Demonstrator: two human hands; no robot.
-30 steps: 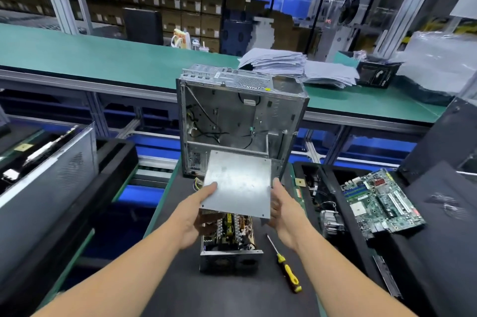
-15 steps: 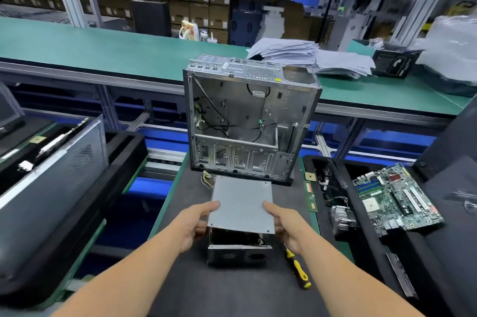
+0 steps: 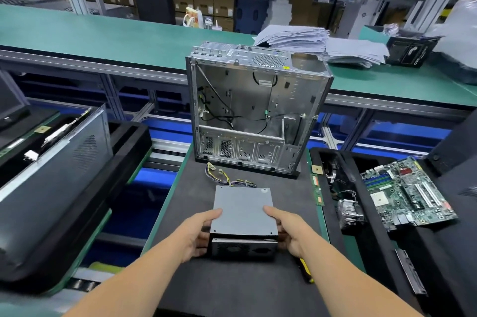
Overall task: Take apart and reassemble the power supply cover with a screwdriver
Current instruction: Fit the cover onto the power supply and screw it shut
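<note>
Now the flat grey cover (image 3: 242, 207) sits on the power supply (image 3: 244, 248), gripped by left hand (image 3: 197, 235) and right hand (image 3: 289, 230).

Both forearms were bare to the frame edge; left hand (image 3: 198, 232) and right hand (image 3: 289, 230) wore no gloves.

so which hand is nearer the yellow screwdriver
Right. The right hand grips the power supply's right side, just above the screwdriver on the mat; the left hand holds the far side.
</note>
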